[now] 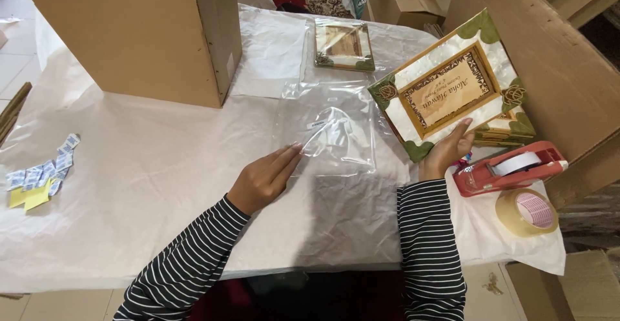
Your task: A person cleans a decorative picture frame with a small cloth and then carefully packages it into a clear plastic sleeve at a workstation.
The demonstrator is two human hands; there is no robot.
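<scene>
At the bottom of the frame two striped sleeves reach up over a table covered in white paper [129,185]; at lower right, just off the right sleeve, lie a roll of clear tape [526,212] and, above it, a red tape dispenser [507,168]; the left hand [263,179] lies near centre with fingers straight and together, their tips pressing the lower left edge of a clear plastic bag [329,130] that lies flat on the paper; the right hand [449,150] grips the lower edge of a decorated picture frame [449,88], held tilted at right of centre above more frames stacked beneath; small blue sachets [48,166] lie at far left; a second frame [344,46] rests beyond the bag; a large cardboard box [142,30] stands at upper left.
</scene>
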